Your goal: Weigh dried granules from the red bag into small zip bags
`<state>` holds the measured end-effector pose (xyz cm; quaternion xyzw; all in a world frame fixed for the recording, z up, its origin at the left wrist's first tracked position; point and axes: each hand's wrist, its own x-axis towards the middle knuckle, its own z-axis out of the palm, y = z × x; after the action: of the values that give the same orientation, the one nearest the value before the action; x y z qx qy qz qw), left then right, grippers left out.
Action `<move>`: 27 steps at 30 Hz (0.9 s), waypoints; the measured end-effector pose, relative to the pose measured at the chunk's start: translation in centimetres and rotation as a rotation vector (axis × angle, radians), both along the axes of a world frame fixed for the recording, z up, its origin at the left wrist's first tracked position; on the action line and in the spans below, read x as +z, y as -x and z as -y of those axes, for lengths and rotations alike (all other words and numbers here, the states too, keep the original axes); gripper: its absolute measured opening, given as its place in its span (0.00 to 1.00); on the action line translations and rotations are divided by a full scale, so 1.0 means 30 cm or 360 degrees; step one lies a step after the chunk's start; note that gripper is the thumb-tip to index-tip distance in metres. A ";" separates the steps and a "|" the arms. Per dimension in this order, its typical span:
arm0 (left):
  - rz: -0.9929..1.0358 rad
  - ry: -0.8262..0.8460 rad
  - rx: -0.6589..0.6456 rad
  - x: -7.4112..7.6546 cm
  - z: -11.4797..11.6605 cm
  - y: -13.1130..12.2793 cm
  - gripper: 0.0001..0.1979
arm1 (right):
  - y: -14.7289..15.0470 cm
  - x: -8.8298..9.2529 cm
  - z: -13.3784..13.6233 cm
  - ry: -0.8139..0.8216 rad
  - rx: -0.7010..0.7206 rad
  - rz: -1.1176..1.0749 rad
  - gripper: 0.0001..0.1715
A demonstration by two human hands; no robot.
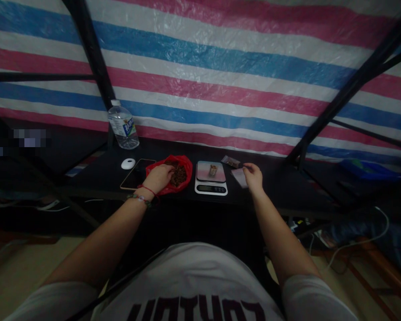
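Observation:
My left hand (159, 177) reaches over the open red plastic bag (188, 166), with its fingertips drawn together at the loose brown bits (179, 175) inside. Whatever those fingertips hold is too small to make out. Right of the bag lies a white digital kitchen scale (211, 189), and on its plate sits a small round container (213, 170) with brownish contents. My right hand (253, 177) is curled closed at the edge of a flat clear plastic bag (239, 177); I cannot make out what its fingers pinch. Just behind lies a small filled clear bag (231, 161).
A large clear bottle (123, 127) stands at the back left of the dark table (280, 189). Near it lie a white computer mouse (128, 163) and a phone-like tablet (133, 176). Black metal posts (96, 58) and a striped plastic sheet (220, 89) close off the back.

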<state>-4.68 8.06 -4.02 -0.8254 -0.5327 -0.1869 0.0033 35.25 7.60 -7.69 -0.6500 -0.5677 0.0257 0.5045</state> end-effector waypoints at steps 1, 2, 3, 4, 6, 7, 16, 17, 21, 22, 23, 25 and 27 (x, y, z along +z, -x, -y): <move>-0.0019 -0.0004 0.0008 0.001 0.001 -0.001 0.17 | -0.023 0.000 0.001 0.0046 -0.0032 -0.0004 0.21; -0.0040 -0.0011 0.0015 0.000 0.002 -0.001 0.18 | -0.045 -0.001 0.004 0.0111 -0.0051 0.0010 0.22; -0.0061 -0.0017 0.0021 0.000 0.003 -0.002 0.18 | -0.065 -0.003 0.008 0.0184 -0.0063 0.0055 0.22; -0.0083 -0.0021 0.0025 -0.001 0.004 -0.002 0.18 | -0.083 -0.005 0.012 0.0252 -0.0074 0.0121 0.22; -0.0114 -0.0020 0.0029 -0.004 0.005 -0.003 0.17 | -0.106 -0.010 0.020 0.0382 -0.0116 0.0273 0.26; -0.0118 -0.0018 0.0029 -0.005 0.006 -0.003 0.18 | -0.111 -0.012 0.024 0.0456 -0.0138 0.0338 0.28; -0.0195 0.0044 0.0066 -0.012 0.012 0.005 0.20 | -0.022 0.002 0.048 0.0991 -0.0146 0.0640 0.45; -0.0202 0.0054 0.0062 -0.011 0.013 0.006 0.22 | -0.017 0.004 0.049 0.0999 -0.0144 0.0663 0.44; -0.0199 0.0114 0.0019 -0.004 0.013 0.009 0.22 | -0.022 0.004 0.046 0.1048 -0.0128 0.0714 0.38; -0.0186 0.0129 0.0012 -0.003 0.012 0.010 0.21 | -0.026 0.003 0.044 0.1052 -0.0117 0.0716 0.38; -0.0169 0.0142 0.0000 -0.002 0.010 0.011 0.20 | -0.031 0.002 0.041 0.1049 -0.0103 0.0714 0.37; -0.0129 0.0154 -0.0015 -0.004 0.005 0.016 0.19 | -0.039 0.001 0.036 0.1039 -0.0077 0.0702 0.36; -0.0093 0.0152 -0.0020 -0.007 -0.002 0.021 0.18 | -0.044 0.001 0.034 0.1038 -0.0065 0.0689 0.35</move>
<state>-5.31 8.11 -4.23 -0.8331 -0.5354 -0.1372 -0.0218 36.57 6.59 -7.66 -0.7778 -0.6100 0.0570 0.1406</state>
